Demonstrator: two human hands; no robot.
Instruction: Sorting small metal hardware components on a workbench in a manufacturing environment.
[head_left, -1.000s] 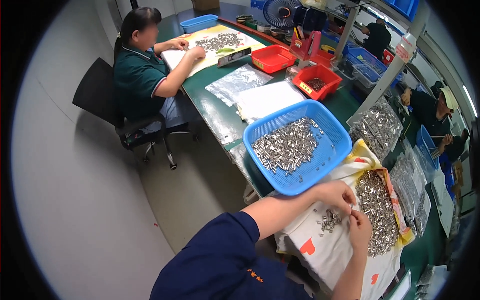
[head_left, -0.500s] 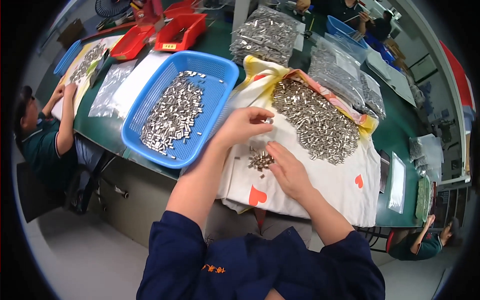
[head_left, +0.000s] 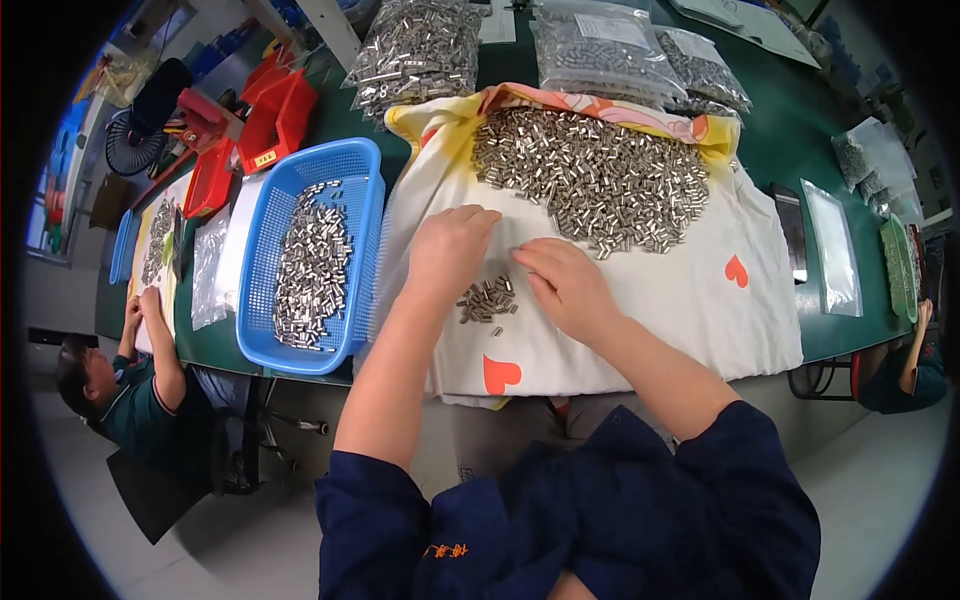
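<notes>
A white cloth [head_left: 660,310] with red hearts and a yellow-orange edge covers the table before me. On it lie a large heap of short silvery metal cylinders [head_left: 610,180] and, nearer me, a small pile of similar cylinders [head_left: 487,300]. My left hand [head_left: 452,248] hovers at the upper left of the small pile, its fingers curled inward; whatever is between the fingertips is hidden. On the pile's right rests my right hand [head_left: 568,285], fingers stretched toward the left and thumb apart, nothing visible in it. A blue mesh basket [head_left: 262,250] holding metal cylinders stands left of the cloth.
Bulky clear bags of metal parts [head_left: 420,55] stand behind the cloth. Red bins [head_left: 275,110] are at the far left. Right of the cloth lie a dark flat object [head_left: 789,230] and a clear plastic bag [head_left: 832,245]. A co-worker [head_left: 135,380] sits at left, another [head_left: 905,370] at right.
The view has turned to the right. My left hand, which held a small shiny piece between thumb and fingers, has now curled palm-down. My right hand stays beside the small pile.
</notes>
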